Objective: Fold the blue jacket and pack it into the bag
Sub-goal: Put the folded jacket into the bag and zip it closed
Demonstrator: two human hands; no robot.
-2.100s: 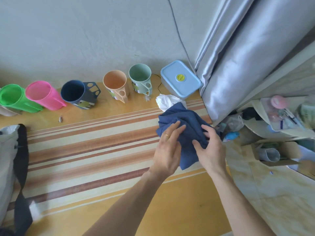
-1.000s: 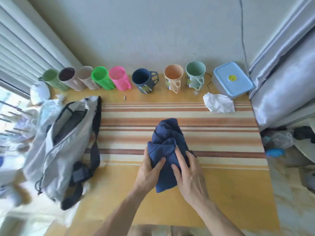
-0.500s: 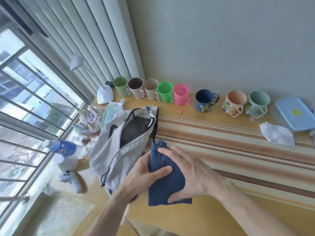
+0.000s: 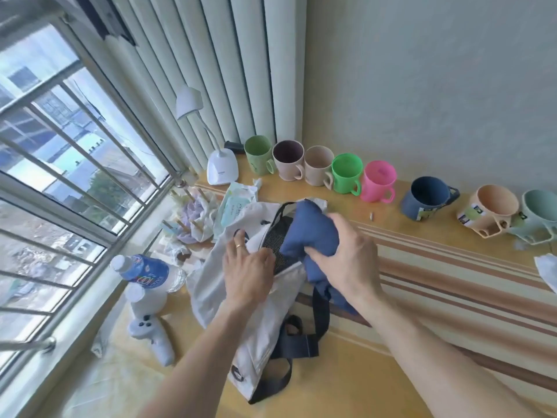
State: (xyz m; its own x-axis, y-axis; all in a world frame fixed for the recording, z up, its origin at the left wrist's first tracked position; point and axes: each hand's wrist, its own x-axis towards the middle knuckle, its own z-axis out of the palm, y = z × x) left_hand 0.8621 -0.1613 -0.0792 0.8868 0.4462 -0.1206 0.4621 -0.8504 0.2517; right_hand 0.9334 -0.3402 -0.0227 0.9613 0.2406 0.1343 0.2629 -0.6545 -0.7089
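Observation:
The blue jacket point(image 4: 310, 233), folded into a tight bundle, sits at the open mouth of the light grey bag point(image 4: 262, 333), its upper end over the black mesh lining. My right hand point(image 4: 346, 263) is shut on the jacket from the right. Pressed on the bag's left flap, my left hand point(image 4: 245, 270) holds the opening apart. The bag lies on the yellow table with its dark straps point(image 4: 304, 342) trailing toward me. The jacket's lower part is hidden behind my right hand.
A row of coloured mugs point(image 4: 346, 173) lines the wall. A white lamp point(image 4: 221, 167), a wipes pack point(image 4: 236, 203), a water bottle point(image 4: 147, 271) and a white controller point(image 4: 150, 333) sit left of the bag by the window. A striped mat point(image 4: 452, 273) covers the table on the right.
The jacket has moved left across the table and up into the bag's opening. My left hand let go of the jacket and now holds the bag's flap.

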